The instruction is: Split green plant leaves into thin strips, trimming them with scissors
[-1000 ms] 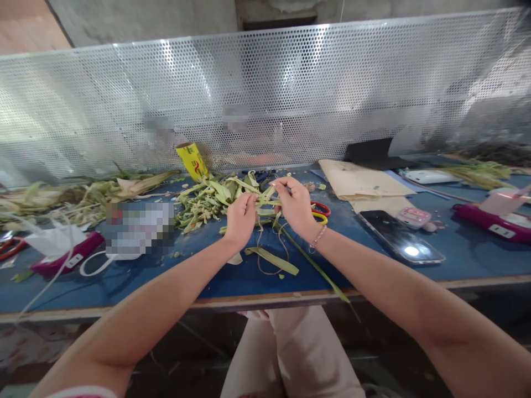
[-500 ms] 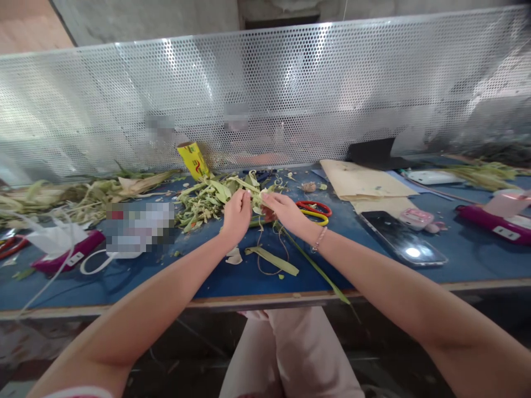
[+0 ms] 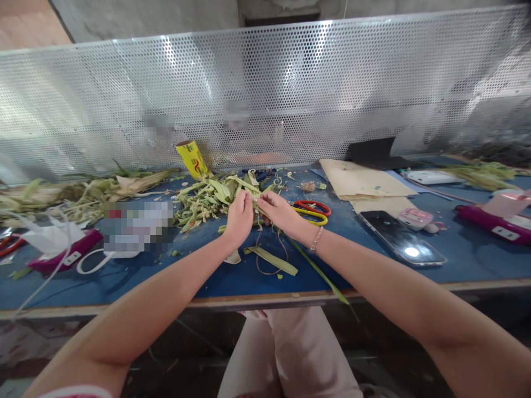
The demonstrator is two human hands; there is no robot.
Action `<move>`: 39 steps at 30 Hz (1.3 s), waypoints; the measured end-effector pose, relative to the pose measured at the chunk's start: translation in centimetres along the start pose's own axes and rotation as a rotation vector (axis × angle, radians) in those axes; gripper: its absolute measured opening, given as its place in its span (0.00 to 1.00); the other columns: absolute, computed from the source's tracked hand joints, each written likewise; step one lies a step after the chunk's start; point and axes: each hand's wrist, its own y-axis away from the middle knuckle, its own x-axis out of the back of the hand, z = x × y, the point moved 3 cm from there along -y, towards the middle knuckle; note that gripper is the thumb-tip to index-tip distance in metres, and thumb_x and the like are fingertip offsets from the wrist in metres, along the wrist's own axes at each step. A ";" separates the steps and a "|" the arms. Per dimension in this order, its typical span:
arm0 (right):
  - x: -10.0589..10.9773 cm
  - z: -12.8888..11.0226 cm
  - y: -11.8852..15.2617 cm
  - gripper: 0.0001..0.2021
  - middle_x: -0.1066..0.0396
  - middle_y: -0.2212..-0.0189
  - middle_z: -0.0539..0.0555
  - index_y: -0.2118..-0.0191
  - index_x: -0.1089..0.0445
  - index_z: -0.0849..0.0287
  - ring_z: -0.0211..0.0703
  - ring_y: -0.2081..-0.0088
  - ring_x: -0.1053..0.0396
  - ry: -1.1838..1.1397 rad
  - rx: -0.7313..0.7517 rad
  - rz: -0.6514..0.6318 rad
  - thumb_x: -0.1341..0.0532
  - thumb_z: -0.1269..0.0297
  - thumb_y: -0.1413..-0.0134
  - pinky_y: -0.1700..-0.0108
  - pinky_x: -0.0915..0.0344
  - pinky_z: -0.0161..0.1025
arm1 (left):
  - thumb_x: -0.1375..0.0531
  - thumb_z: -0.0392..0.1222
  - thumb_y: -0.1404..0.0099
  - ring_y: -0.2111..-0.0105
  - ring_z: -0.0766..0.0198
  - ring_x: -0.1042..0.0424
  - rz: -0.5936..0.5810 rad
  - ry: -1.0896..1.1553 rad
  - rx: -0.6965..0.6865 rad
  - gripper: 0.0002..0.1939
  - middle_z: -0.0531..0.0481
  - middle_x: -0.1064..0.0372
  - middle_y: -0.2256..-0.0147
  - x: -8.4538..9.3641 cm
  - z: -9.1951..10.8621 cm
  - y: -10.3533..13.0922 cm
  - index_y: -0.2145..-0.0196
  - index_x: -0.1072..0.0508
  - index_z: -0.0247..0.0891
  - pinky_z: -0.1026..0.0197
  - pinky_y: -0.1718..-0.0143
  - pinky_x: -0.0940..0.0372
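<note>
My left hand [image 3: 240, 218] is closed, thumb and fingers pinching a pale green leaf strip [image 3: 255, 202] above the blue table. Close beside it, my right hand [image 3: 280, 214] pinches the same strip; its fingertips partly hide it. Thin brown string [image 3: 258, 243] trails down below the hands. Just behind and to the left lies a heap of knotted green leaf pieces [image 3: 199, 207]. A loose flat leaf strip [image 3: 274, 262] rests in front of my hands, and a long green stem [image 3: 321, 273] slants toward the table edge. Red and yellow scissor handles [image 3: 329, 208] lie right of my right hand.
A yellow tube [image 3: 192, 157] stands at the back against a perforated metal screen [image 3: 282, 83]. Brown paper [image 3: 369, 181], a phone [image 3: 402, 237] and a pink case [image 3: 416, 217] lie to the right. Purple holders [image 3: 85, 247] and more dry leaves [image 3: 99, 190] lie left.
My right hand has shifted slightly left, and the fingertips of both hands are closer together on the leaf strip. The things on the table lie as before.
</note>
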 end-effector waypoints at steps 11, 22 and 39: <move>0.3 -0.1 0.2 0.16 0.47 0.83 0.39 0.75 0.45 0.57 0.24 0.85 0.52 -0.472 -0.030 0.032 0.35 0.58 0.63 0.84 0.54 0.27 | 0.51 0.42 0.39 0.84 0.71 0.49 0.024 0.114 -0.019 0.09 0.59 0.53 0.85 0.1 -0.2 -0.5 0.75 0.43 0.40 0.66 0.79 0.51; 1.0 -0.7 0.3 0.07 0.45 0.85 0.42 0.73 0.44 0.56 0.29 0.86 0.49 -0.015 0.096 0.075 0.47 0.61 0.49 0.84 0.50 0.30 | 0.53 0.39 0.38 0.82 0.70 0.47 0.042 -0.129 -0.127 0.06 0.58 0.49 0.83 0.6 0.1 -0.1 0.73 0.43 0.40 0.65 0.77 0.52; 1.1 -1.5 1.2 0.07 0.53 0.85 0.42 0.71 0.42 0.57 0.30 0.83 0.55 0.291 0.304 0.252 0.48 0.61 0.47 0.80 0.56 0.31 | 0.53 0.41 0.37 0.84 0.72 0.48 0.014 0.008 -0.108 0.07 0.59 0.52 0.83 0.1 0.0 0.0 0.72 0.43 0.40 0.67 0.80 0.52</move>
